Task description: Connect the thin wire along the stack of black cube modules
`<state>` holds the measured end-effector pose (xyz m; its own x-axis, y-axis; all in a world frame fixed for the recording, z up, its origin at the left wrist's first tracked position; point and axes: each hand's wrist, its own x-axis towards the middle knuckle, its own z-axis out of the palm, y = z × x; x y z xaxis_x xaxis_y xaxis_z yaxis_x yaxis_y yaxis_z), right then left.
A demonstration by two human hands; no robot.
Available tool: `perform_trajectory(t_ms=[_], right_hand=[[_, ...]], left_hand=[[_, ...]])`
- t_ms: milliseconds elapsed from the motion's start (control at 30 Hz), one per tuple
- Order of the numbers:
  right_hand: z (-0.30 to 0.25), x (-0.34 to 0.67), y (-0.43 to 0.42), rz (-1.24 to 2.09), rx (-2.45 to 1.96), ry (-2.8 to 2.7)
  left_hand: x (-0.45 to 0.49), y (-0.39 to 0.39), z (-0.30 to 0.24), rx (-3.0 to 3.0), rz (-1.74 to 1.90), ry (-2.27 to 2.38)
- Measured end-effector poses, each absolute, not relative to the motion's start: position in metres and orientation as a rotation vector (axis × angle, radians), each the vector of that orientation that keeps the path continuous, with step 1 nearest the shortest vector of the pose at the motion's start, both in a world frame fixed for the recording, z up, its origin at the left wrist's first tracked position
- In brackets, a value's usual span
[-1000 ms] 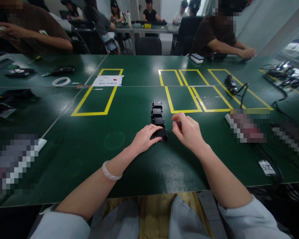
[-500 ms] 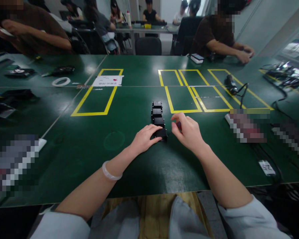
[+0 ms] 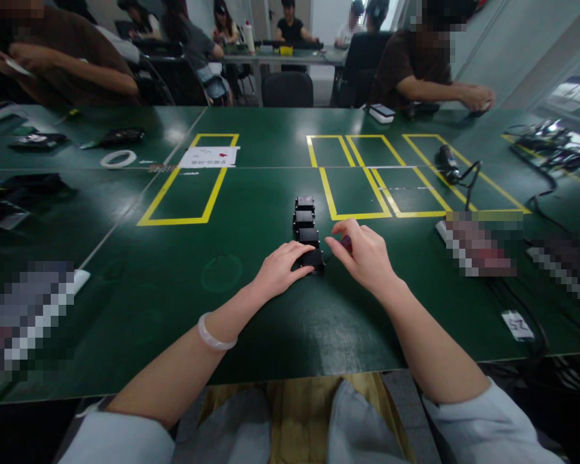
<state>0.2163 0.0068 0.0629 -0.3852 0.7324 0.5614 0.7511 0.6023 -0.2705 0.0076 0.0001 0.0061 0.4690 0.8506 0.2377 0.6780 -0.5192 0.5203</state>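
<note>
Several small black blocks with tiny shiny knobs on their sides stand in a row on the green table, running away from me. My left hand (image 3: 285,264) has its fingers and thumb around the nearest black block (image 3: 314,259), which stays on the table. Just right of that block is my right hand (image 3: 362,251). Its thumb and index finger are apart, the thumb tip close to the block's right side. A dark patch shows inside the curled fingers; whether it is a thing or shadow I cannot make out. Beyond stand the second block (image 3: 309,235) and the farthest block (image 3: 305,203).
Yellow tape frames (image 3: 361,216) mark the table. A printed sheet (image 3: 210,156) and a white ring (image 3: 118,158) lie left. A black cylindrical device (image 3: 447,162) with a cable and a blurred-out device (image 3: 478,245) are right. Co-workers sit across the table.
My right thumb has moved left, toward the nearest block, and away from the index finger. My left hand and the blocks stay put.
</note>
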Motion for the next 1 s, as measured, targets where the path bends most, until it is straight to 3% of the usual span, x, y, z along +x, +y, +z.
perform_trajectory(t_ms=[1000], right_hand=[[0.0628,0.2172,0.0073,-0.005,-1.183,-2.151]], left_hand=[[0.0084,-0.0006,0.0078,2.38,0.676,1.306]])
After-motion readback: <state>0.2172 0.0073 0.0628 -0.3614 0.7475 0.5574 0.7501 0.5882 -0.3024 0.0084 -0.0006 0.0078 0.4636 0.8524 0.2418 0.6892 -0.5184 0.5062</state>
